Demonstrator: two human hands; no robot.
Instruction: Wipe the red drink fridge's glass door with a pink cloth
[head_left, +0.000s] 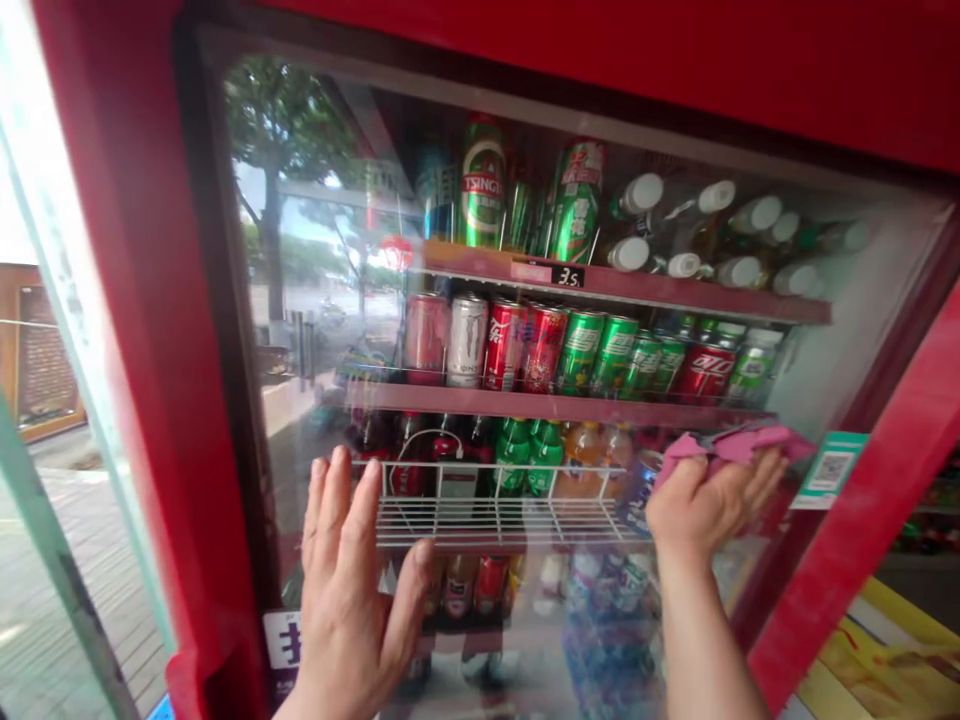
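I face the glass door (322, 330) of a red drinks fridge (142, 300). My left hand (352, 590) lies flat on the lower left of the glass, fingers stretched out and together, thumb apart. At the right side of the pane, my right hand (705, 500) presses a pink cloth (739, 443) against the glass, with its fingers spread over the cloth. Behind the glass, cans (525, 345) and bottles (525, 450) stand on shelves.
A white wire rack (487, 510) sits inside at hand height. A QR sticker (829, 470) is on the glass by the red right frame (862, 510). The glass reflects trees and a street. Paving shows at the far left, yellow goods at the bottom right.
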